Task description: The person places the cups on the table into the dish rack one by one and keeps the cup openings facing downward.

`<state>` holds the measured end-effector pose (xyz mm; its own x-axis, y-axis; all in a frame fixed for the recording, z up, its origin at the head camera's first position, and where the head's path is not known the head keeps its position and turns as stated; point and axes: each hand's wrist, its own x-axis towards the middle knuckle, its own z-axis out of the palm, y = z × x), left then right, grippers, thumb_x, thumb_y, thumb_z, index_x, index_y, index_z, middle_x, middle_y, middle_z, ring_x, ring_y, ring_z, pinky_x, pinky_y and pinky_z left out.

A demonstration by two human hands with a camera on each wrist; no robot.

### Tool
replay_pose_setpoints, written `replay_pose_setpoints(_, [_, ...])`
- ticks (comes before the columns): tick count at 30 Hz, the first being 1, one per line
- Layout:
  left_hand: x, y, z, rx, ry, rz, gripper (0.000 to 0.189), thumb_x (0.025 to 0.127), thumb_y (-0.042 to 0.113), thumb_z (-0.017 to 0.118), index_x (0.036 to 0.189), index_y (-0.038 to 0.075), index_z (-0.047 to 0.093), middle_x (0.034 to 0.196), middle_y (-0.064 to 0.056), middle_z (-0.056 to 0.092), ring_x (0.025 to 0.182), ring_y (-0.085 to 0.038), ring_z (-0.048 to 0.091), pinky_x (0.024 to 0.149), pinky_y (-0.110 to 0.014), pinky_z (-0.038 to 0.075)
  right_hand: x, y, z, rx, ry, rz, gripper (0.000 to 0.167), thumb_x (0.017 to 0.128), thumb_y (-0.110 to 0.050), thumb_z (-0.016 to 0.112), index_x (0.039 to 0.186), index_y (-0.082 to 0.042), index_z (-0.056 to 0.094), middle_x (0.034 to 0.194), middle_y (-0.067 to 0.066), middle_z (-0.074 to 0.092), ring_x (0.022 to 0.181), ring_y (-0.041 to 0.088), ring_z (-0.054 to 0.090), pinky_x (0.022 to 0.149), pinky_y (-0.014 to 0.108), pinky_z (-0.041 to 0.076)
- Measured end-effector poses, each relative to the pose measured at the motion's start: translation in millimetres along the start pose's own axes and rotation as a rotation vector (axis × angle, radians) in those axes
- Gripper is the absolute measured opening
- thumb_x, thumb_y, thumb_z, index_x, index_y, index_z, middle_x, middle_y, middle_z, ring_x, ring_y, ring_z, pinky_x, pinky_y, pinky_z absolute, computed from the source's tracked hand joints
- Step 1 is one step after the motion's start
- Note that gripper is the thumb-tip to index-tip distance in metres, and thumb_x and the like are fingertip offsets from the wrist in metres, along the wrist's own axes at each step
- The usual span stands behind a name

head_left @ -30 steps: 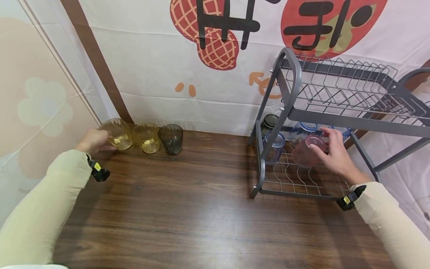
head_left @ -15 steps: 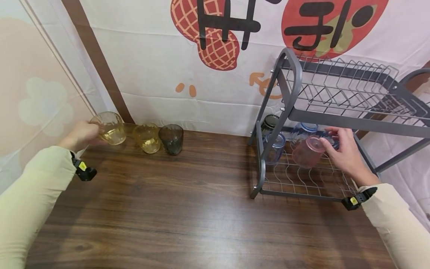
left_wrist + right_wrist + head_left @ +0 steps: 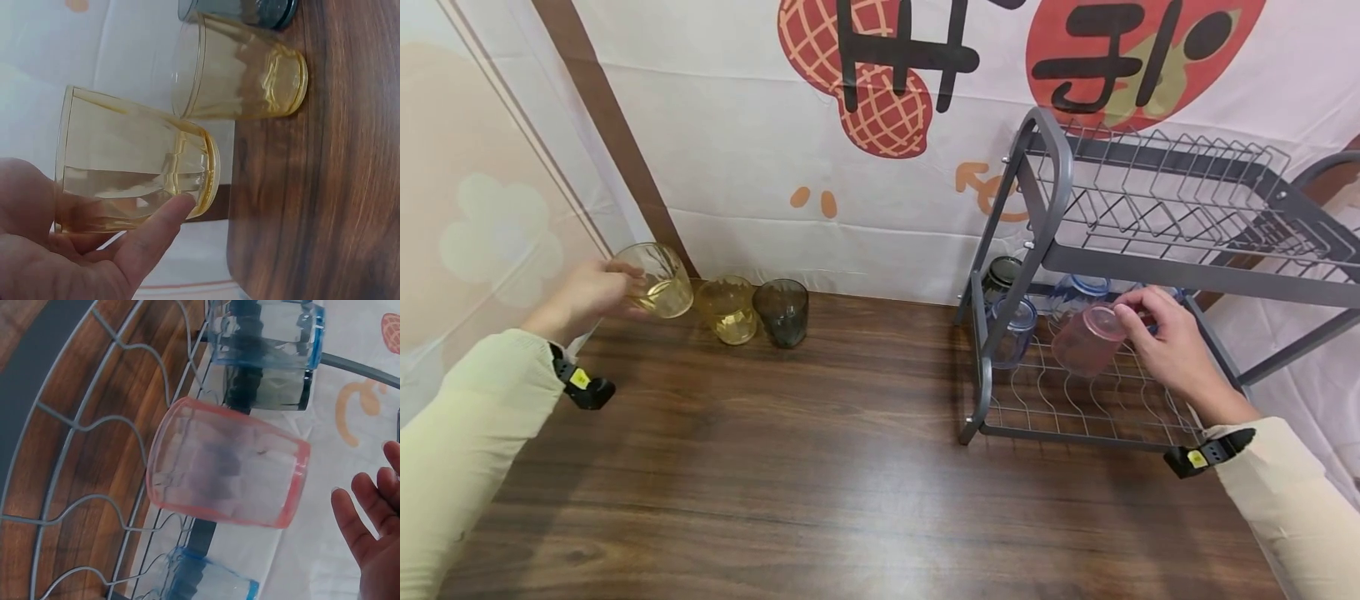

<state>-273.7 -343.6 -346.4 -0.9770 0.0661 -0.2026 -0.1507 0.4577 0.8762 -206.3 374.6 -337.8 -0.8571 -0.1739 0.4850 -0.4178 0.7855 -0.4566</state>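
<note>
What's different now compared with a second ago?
The left hand has raised the yellow glass it grips. The right hand has let go of the pink glass and drawn back slightly rightward. The second yellow glass, dark glass beside it and rack stayed put.

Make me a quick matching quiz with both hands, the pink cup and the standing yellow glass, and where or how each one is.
1. Left hand
2. Right hand
3. Pink cup
4. Standing yellow glass

A. On the lower shelf of the rack
B. Holding nothing
C. Beside the gray glass
D. Gripping another yellow glass

Pairs: 1-D, 2-B, 3-A, 4-C.
</note>
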Motion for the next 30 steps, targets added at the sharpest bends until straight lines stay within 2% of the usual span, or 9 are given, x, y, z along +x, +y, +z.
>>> replay_pose_setpoints(3, [-1.9, 2.0, 3.4, 0.026, 0.027, 0.012, 0.054, 0.095, -0.004, 0.027, 0.142, -0.028, 0.022, 0.118, -0.028, 0.048, 0.075, -0.002, 0.062, 0.075, -0.027, 0.063, -0.1, -4.0, -1.3, -0.006, -0.002, -0.024, 0.019, 0.105, -0.014, 0.057, 0.112, 0.002, 0.066, 0.101, 0.008, 0.061, 0.09, -0.004, 0.048, 0.077, 0.013, 0.039])
replay_pose_setpoints(7, [-6.0, 5.9, 4.7, 0.079, 0.069, 0.036, 0.056, 0.094, -0.002, 0.025, 0.143, -0.029, 0.023, 0.132, -0.041, 0.037, 0.072, 0.001, 0.059, 0.069, -0.023, 0.062, -0.3, -8.5, -2.2, -0.01, -0.013, -0.04, 0.019, 0.105, -0.015, 0.058, 0.111, 0.001, 0.067, 0.099, 0.009, 0.065, 0.084, -0.007, 0.051, 0.074, 0.012, 0.041])
replay_pose_setpoints(13, [-12.0, 12.4, -3.3, 0.087, 0.098, 0.069, 0.054, 0.094, -0.002, 0.025, 0.141, -0.029, 0.024, 0.135, -0.046, 0.033, 0.07, 0.004, 0.058, 0.066, -0.021, 0.062, -1.4, -14.5, -3.8, -0.005, -0.023, -0.039, 0.019, 0.105, -0.015, 0.058, 0.111, 0.0, 0.068, 0.098, 0.009, 0.066, 0.081, -0.005, 0.051, 0.07, 0.012, 0.04])
replay_pose_setpoints(16, [-15.4, 18.0, -11.1, 0.084, 0.127, 0.098, 0.05, 0.095, -0.003, 0.024, 0.138, -0.029, 0.026, 0.132, -0.046, 0.033, 0.072, 0.005, 0.057, 0.066, -0.021, 0.061, -2.0, -16.1, -5.5, 0.001, -0.021, -0.046, 0.019, 0.105, -0.015, 0.058, 0.11, 0.0, 0.068, 0.094, 0.007, 0.065, 0.077, -0.002, 0.051, 0.066, 0.013, 0.04])
replay_pose_setpoints(20, [-19.5, 26.6, -18.1, 0.082, 0.163, 0.122, 0.046, 0.097, -0.002, 0.023, 0.135, -0.026, 0.029, 0.13, -0.039, 0.037, 0.073, 0.005, 0.057, 0.067, -0.021, 0.062, -2.2, -17.0, -9.5, 0.015, 0.003, -0.066, 0.015, 0.103, -0.013, 0.06, 0.105, -0.002, 0.07, 0.081, 0.005, 0.061, 0.066, 0.003, 0.047, 0.056, 0.017, 0.037])
replay_pose_setpoints(23, [-22.3, 30.4, -18.6, 0.088, 0.171, 0.128, 0.044, 0.098, -0.002, 0.025, 0.134, -0.024, 0.033, 0.117, -0.022, 0.05, 0.076, 0.005, 0.058, 0.069, -0.023, 0.062, -1.8, -17.0, -11.3, 0.028, 0.015, -0.08, 0.012, 0.102, -0.01, 0.061, 0.102, -0.003, 0.071, 0.073, 0.004, 0.058, 0.061, 0.005, 0.044, 0.052, 0.019, 0.034])
replay_pose_setpoints(25, [-23.8, 32.3, -16.4, 0.091, 0.17, 0.138, 0.042, 0.098, -0.002, 0.025, 0.134, -0.023, 0.035, 0.11, -0.012, 0.054, 0.079, 0.005, 0.058, 0.069, -0.023, 0.062, -1.8, -17.1, -11.5, 0.034, 0.012, -0.084, 0.012, 0.103, -0.009, 0.06, 0.099, -0.004, 0.071, 0.073, 0.004, 0.058, 0.061, 0.005, 0.044, 0.052, 0.018, 0.035])
replay_pose_setpoints(27, [-25.3, 35.0, -13.0, 0.092, 0.167, 0.148, 0.042, 0.099, -0.001, 0.025, 0.134, -0.023, 0.035, 0.109, -0.012, 0.054, 0.082, 0.006, 0.057, 0.07, -0.023, 0.062, -2.0, -17.8, -11.5, 0.04, 0.01, -0.087, 0.013, 0.103, -0.009, 0.06, 0.097, -0.004, 0.071, 0.073, 0.004, 0.059, 0.061, 0.004, 0.045, 0.053, 0.017, 0.037])
replay_pose_setpoints(30, [-26.8, 40.9, -6.5, 0.094, 0.156, 0.165, 0.044, 0.1, 0.0, 0.023, 0.137, -0.022, 0.033, 0.124, -0.028, 0.048, 0.088, 0.008, 0.053, 0.072, -0.022, 0.062, -2.7, -20.5, -11.7, 0.051, 0.005, -0.087, 0.015, 0.103, -0.009, 0.059, 0.095, -0.004, 0.07, 0.075, 0.003, 0.062, 0.063, 0.004, 0.048, 0.055, 0.015, 0.039])
